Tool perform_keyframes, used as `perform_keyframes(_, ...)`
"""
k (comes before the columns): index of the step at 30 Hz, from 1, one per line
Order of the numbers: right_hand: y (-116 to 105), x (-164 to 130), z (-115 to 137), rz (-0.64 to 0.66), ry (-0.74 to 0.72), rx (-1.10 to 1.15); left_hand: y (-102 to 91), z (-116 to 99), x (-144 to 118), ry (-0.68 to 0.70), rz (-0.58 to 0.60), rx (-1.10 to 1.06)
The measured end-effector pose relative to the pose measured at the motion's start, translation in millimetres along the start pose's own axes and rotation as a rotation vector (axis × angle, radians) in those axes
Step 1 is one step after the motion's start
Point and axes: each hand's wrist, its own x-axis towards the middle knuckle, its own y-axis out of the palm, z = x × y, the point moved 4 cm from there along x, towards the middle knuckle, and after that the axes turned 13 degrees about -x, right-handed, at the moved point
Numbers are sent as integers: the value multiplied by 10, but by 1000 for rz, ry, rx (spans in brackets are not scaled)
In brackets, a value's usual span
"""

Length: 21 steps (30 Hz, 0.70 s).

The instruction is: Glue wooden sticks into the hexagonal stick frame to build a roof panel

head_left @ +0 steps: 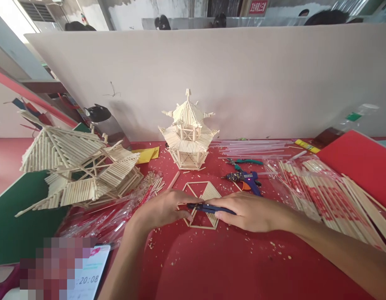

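A flat hexagonal frame of thin wooden sticks (pixel 201 228) lies on the red table, with one triangular section (pixel 211 192) filled by rows of sticks. My right hand (pixel 247 210) is closed around dark blue pliers (pixel 222 209), held flat above the frame with the jaws pointing left. At the jaws is my left hand (pixel 168 208), its thumb and fingers curled together over the frame's left side. What lies between those fingertips is hidden. Behind the frame stands a two-tiered pagoda model made of sticks (pixel 189 143).
A larger stick pavilion (pixel 83 166) rests on its side at left, near plastic wrap (pixel 99 221) and a phone (pixel 97 271). At right are a blue glue gun (pixel 251 179), green-handled cutters (pixel 247 161), clear glue sticks (pixel 255 148) and bundled sticks (pixel 327 200). Scraps dot the table.
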Motion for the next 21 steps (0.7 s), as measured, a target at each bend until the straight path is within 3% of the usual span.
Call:
perform_keyframes(9,57,13,16,-25,6,31,14,31,-18,23,-11,43)
perform_keyframes(21,233,81,30,43,79,-206,33,97,-18,-36,22,94)
